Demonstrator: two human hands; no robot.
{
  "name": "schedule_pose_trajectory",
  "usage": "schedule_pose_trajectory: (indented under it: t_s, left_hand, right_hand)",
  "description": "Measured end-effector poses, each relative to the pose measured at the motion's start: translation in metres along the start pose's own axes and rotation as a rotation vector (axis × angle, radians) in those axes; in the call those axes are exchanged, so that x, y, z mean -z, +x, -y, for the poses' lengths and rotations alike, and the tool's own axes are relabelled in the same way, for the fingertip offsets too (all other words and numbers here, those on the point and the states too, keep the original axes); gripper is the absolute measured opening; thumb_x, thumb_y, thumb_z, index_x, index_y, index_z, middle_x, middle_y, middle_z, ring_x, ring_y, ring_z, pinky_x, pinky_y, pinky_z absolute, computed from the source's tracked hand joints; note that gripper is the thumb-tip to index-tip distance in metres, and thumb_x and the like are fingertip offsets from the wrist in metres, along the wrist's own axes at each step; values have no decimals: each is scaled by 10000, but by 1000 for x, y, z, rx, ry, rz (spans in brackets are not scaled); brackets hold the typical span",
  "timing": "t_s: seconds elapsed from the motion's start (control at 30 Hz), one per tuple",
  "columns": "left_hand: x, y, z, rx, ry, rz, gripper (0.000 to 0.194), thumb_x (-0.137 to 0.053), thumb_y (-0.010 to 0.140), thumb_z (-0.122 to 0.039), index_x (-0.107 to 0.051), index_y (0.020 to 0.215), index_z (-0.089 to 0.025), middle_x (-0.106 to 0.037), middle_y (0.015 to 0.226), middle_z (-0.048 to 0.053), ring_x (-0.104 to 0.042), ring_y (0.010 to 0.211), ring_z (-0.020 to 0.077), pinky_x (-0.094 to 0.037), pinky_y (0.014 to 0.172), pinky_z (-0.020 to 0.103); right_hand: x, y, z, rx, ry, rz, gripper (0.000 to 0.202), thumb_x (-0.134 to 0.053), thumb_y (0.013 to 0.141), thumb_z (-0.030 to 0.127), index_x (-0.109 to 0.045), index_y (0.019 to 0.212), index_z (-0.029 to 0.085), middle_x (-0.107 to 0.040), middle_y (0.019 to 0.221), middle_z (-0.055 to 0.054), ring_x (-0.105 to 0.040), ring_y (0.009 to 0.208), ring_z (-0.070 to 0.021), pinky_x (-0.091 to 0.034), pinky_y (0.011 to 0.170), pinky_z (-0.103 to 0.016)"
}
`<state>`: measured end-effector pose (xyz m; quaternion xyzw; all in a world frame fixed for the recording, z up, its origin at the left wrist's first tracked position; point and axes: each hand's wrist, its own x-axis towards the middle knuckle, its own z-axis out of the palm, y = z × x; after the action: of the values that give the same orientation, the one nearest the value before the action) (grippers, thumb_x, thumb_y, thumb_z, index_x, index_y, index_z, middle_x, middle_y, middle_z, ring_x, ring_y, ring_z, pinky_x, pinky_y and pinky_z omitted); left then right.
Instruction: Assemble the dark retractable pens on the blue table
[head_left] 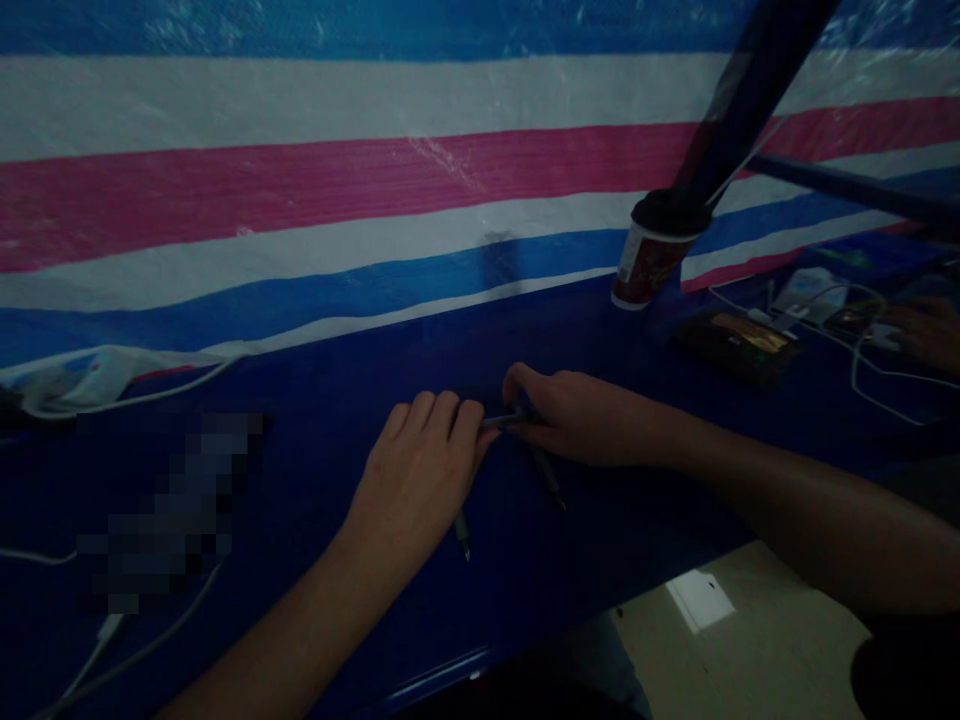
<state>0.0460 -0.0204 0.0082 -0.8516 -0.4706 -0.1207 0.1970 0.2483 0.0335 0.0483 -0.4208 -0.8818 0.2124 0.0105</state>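
My left hand (pixel 427 450) is closed over the left end of a thin grey pen-like rod (pixel 496 421), its fingers bent over the dark blue table (pixel 315 470). At the rod's other end, my right hand (pixel 551 410) pinches it between thumb and fingers. A dark pen (pixel 463 536) sticks out below my left hand, its tip towards the table's front edge. Another dark pen (pixel 551 480) lies just below my right hand, tip pointing down and right. The upper parts of both pens are hidden or too dark to make out.
A lidded red and white paper cup (pixel 651 262) stands at the back by a dark post (pixel 742 100). A dark pouch (pixel 739 345) and white cables (pixel 862 350) lie right, near another person's hand (pixel 930 325). A pixelated object (pixel 180 500) with a cable lies left. Striped sheeting (pixel 337 190) hangs behind.
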Motion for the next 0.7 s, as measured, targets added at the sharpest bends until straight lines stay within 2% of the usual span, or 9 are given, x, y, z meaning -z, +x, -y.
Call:
schedule_pose_trajectory:
  t_s: [0.13,0.2,0.27,0.33,0.5,0.63,0.7]
  left_hand:
    - [0,0,4,129,-210,11,232,-463,1086,-340,-600,1047,-157,-705,875,93,-613,741,257,-438,707,380]
    - [0,-1,5,163,-228,42,249,-459,1088,-363,-594,1021,-166,-704,839,81,-611,706,248,-436,697,375]
    - [0,-1,6,155,-198,55,259,-476,1083,-369,-600,976,-168,-696,821,84,-614,708,256,-431,695,379]
    - [-1,-1,8,110,-143,19,269,-481,1082,-361,-619,973,-158,-698,845,103,-621,743,273,-425,699,387]
    - [2,0,12,-15,-45,-108,326,-478,1087,-384,-666,933,-167,-694,827,108,-610,767,285,-384,678,393]
    - [7,0,15,-62,-63,-206,324,-502,1078,-419,-679,1018,-154,-692,809,87,-596,735,256,-377,670,378]
    - [8,1,15,-113,-74,-230,319,-521,1073,-412,-677,988,-147,-674,780,71,-579,707,236,-378,663,369]
  right_hand:
    - [-2,3,0,-31,-192,-41,298,-500,1013,302,-508,1279,167,-748,836,-97,-707,735,-266,-317,576,-294]
    - [-3,5,-2,-40,-254,-72,332,-488,1015,300,-483,1318,165,-755,857,-110,-713,721,-281,-292,560,-299]
    - [-3,7,-5,-47,-238,-111,368,-521,995,289,-470,1334,156,-756,875,-116,-711,725,-280,-298,562,-298]
    - [-2,7,-8,-47,-142,-105,374,-572,970,281,-490,1309,145,-746,856,-101,-697,715,-254,-329,576,-288]
    - [5,6,-13,11,129,52,253,-601,962,237,-565,1199,155,-682,746,-17,-596,590,-153,-369,585,-254]
    - [13,4,-14,41,167,188,215,-601,959,219,-601,1165,157,-635,712,19,-558,581,-139,-377,587,-252]
    - [16,3,-16,64,172,264,161,-602,952,207,-618,1103,155,-638,754,14,-568,626,-141,-391,598,-252]
